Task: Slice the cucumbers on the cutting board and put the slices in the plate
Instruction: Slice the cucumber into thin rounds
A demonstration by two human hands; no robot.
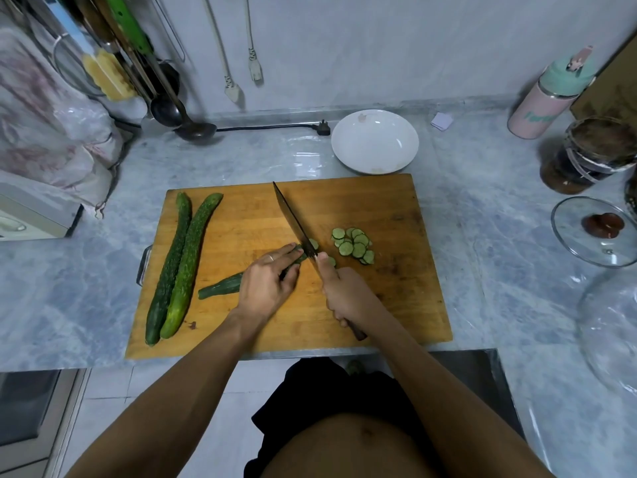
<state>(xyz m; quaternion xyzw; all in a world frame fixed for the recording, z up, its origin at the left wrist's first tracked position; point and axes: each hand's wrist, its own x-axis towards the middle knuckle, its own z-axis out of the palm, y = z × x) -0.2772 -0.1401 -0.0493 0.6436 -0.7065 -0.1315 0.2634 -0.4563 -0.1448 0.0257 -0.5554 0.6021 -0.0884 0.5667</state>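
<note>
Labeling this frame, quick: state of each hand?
Left hand: holding the cucumber down.
Right hand: gripping the knife.

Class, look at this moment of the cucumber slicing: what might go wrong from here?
1. The left hand holds the cucumber with fingertips right beside the knife blade; a slip could cut them.
2. The slices lie loose on the cutting board; some may fall while being carried to the plate.

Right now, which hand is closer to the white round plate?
Right. The right hand grips the knife below the white round plate; the left hand sits further left, holding the cucumber.
</note>
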